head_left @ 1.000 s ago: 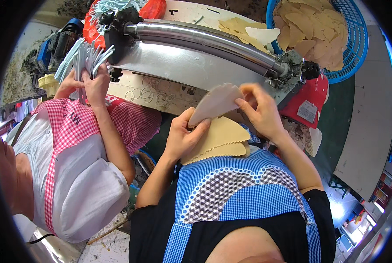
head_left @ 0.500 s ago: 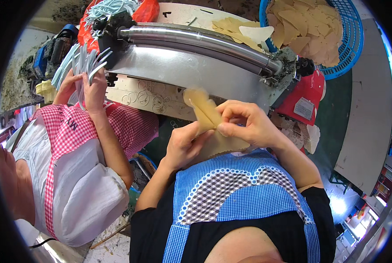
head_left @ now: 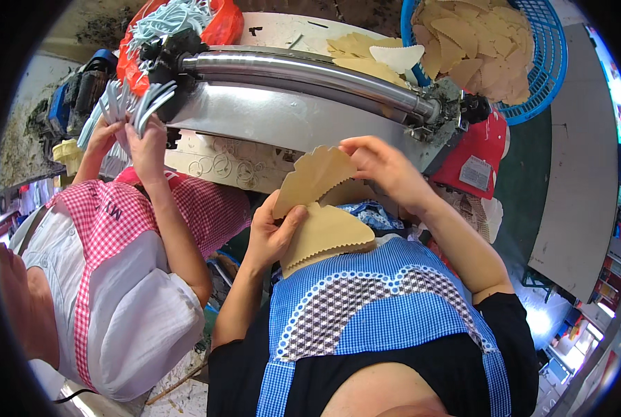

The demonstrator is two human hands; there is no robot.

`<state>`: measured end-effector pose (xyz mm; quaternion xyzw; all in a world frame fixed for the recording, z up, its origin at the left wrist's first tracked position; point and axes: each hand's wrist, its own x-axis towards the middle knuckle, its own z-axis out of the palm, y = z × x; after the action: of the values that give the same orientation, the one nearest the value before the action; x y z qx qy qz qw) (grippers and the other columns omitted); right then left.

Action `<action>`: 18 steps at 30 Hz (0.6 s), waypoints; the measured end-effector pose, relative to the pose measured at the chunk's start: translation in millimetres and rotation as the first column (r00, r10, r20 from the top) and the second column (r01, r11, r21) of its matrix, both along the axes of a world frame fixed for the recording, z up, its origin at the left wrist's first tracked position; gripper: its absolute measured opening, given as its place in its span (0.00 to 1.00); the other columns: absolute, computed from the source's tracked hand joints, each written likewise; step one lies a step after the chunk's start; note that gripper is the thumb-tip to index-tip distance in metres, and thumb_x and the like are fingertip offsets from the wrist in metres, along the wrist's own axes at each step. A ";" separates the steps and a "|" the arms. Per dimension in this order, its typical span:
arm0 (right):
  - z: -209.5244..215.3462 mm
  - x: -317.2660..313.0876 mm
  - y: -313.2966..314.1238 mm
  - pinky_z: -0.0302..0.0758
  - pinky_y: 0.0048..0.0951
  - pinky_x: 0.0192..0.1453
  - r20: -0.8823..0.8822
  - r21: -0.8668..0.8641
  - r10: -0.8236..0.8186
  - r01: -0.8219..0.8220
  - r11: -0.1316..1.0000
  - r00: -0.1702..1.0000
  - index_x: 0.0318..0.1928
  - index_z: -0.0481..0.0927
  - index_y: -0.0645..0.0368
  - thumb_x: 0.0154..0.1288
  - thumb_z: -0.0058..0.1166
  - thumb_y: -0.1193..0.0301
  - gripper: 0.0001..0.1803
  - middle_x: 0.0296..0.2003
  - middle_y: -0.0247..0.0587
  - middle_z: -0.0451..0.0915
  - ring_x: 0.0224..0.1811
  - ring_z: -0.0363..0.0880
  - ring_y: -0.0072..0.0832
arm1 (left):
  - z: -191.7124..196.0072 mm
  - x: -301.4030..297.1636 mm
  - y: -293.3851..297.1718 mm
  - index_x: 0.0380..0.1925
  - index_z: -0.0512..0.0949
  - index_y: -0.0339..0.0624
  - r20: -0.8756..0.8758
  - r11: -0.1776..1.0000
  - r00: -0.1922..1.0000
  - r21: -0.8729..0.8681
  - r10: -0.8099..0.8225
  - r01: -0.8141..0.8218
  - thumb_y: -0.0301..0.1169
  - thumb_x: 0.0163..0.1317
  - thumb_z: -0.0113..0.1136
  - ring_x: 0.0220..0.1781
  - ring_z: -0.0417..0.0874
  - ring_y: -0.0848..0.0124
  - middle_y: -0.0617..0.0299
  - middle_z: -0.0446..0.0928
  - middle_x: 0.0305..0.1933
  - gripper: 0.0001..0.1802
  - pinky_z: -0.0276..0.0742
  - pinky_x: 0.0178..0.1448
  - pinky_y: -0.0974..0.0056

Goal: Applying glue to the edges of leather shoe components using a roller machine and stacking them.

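Note:
My left hand (head_left: 272,236) grips a tan sheet piece, its thumb pressed on top. The piece shows an upper flap (head_left: 317,174) with a wavy edge and a lower flap (head_left: 331,236) with a zigzag edge. Whether these are one folded piece or two is unclear. My right hand (head_left: 390,174) is at the upper flap's right corner, fingers stretched out and apart from the thumb; it looks slightly blurred. More tan material (head_left: 352,193) lies behind the flaps, above my blue checked apron (head_left: 394,313).
Ahead stands a machine with a long steel roller (head_left: 303,76). A blue basket (head_left: 557,62) of tan pieces is at the far right; more tan pieces (head_left: 366,52) lie behind the roller. At left, a co-worker's hands (head_left: 143,142) hold pale blue strips (head_left: 116,108) near a red bag (head_left: 230,24).
Both hands were pinching the tan piece together, folded narrow. Now it is spread into two flaps in my left hand, and my right hand has moved up and its fingers have opened.

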<state>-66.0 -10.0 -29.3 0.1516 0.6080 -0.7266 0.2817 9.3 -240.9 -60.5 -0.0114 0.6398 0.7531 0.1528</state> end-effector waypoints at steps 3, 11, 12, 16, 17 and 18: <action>7.7 -2.4 1.1 0.73 0.20 0.43 -0.064 -0.043 0.426 -0.429 0.902 0.902 0.46 0.73 0.63 0.66 0.53 0.67 0.13 0.38 0.35 0.77 0.39 0.76 0.18 | -0.7 -5.4 2.0 0.52 0.70 0.34 -0.041 0.997 0.996 -0.033 -0.078 0.076 0.27 0.64 0.56 0.43 0.76 0.79 0.64 0.76 0.43 0.17 0.72 0.47 0.73; -21.4 -17.2 29.6 0.78 0.21 0.43 0.208 -0.183 -0.309 0.347 0.920 0.928 0.45 0.74 0.68 0.72 0.40 0.69 0.14 0.40 0.48 0.81 0.41 0.81 0.28 | -6.7 -0.5 4.9 0.35 0.71 0.38 0.122 0.995 0.991 -0.085 -0.049 0.060 0.29 0.62 0.60 0.31 0.75 0.82 0.67 0.75 0.29 0.09 0.71 0.34 0.75; -16.8 -16.7 27.3 0.78 0.21 0.43 0.206 -0.190 -0.303 0.342 0.920 0.930 0.45 0.74 0.68 0.72 0.40 0.69 0.14 0.40 0.48 0.81 0.41 0.81 0.28 | -2.7 -0.5 1.8 0.34 0.70 0.38 0.129 0.990 0.990 -0.124 -0.057 0.073 0.29 0.62 0.60 0.29 0.74 0.83 0.67 0.75 0.28 0.09 0.70 0.31 0.76; 47.7 -32.2 43.1 0.79 0.23 0.36 0.135 0.015 0.278 -0.283 0.959 0.951 0.44 0.76 0.64 0.70 0.47 0.60 0.17 0.37 0.46 0.82 0.34 0.83 0.28 | -15.5 -8.3 -6.0 0.29 0.69 0.39 0.147 0.995 0.986 -0.070 0.074 -0.064 0.30 0.63 0.58 0.27 0.71 0.86 0.70 0.73 0.25 0.09 0.66 0.28 0.79; 66.5 -47.5 51.5 0.79 0.23 0.34 -0.096 0.164 0.352 -0.335 0.928 0.931 0.41 0.77 0.63 0.68 0.50 0.63 0.14 0.35 0.43 0.82 0.31 0.82 0.25 | -17.3 -3.5 -11.3 0.29 0.69 0.39 0.176 0.989 0.977 -0.112 0.117 -0.098 0.29 0.63 0.58 0.27 0.70 0.86 0.71 0.73 0.25 0.09 0.65 0.28 0.79; 77.5 -69.7 63.9 0.77 0.21 0.34 -0.273 0.205 0.280 -0.228 0.952 0.920 0.39 0.78 0.62 0.67 0.52 0.65 0.12 0.32 0.40 0.82 0.29 0.81 0.22 | -15.6 -0.7 -9.3 0.29 0.69 0.39 0.176 0.989 0.977 -0.109 0.121 -0.103 0.29 0.63 0.58 0.27 0.70 0.86 0.71 0.73 0.25 0.09 0.65 0.28 0.79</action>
<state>-135.7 53.9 48.2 -0.0170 0.7176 -0.6440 0.2648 8.7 -250.2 -76.2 -0.1239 0.6581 0.7236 0.1673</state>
